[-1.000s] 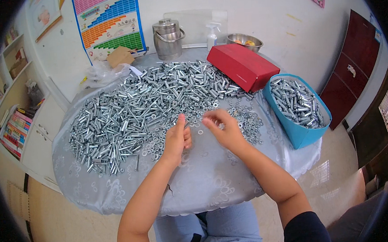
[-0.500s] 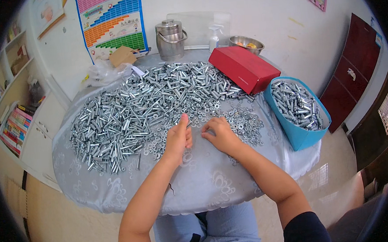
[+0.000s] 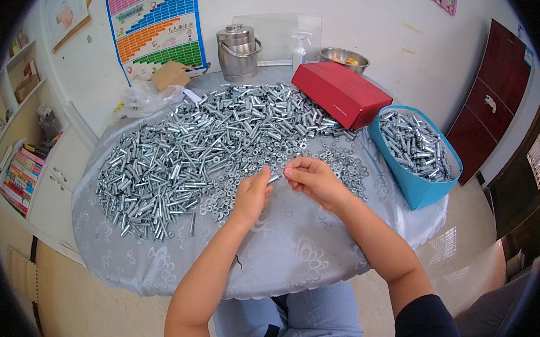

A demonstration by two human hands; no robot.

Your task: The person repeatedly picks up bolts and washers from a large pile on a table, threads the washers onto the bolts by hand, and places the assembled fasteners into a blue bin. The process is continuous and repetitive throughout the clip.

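My left hand (image 3: 252, 197) is closed round a short silver bolt (image 3: 274, 178), its end sticking out past the thumb toward the right. Fingertips of my right hand (image 3: 316, 181) are pinched together at that end; whatever small piece sits between them is hidden. Both hands are just above the near edge of a heap of small washers and nuts (image 3: 343, 172). Beyond and to the left spreads a large pile of loose metal bolts and sleeves (image 3: 154, 168). At the right, a blue fabric bin (image 3: 430, 195) holds many bolts fitted with sleeves.
A red box (image 3: 339, 94) lies tilted against the pile's far right. Behind stand a steel lidded pot (image 3: 238, 54), a spray bottle (image 3: 299, 50) and a metal bowl (image 3: 362, 65). A plastic bag (image 3: 147, 101) lies at the far left of the cloth-covered table (image 3: 275, 269).
My right hand has risen from the washers and come to the bolt's end. My left hand has turned slightly and shifted right, and the bolt now shows between the hands.
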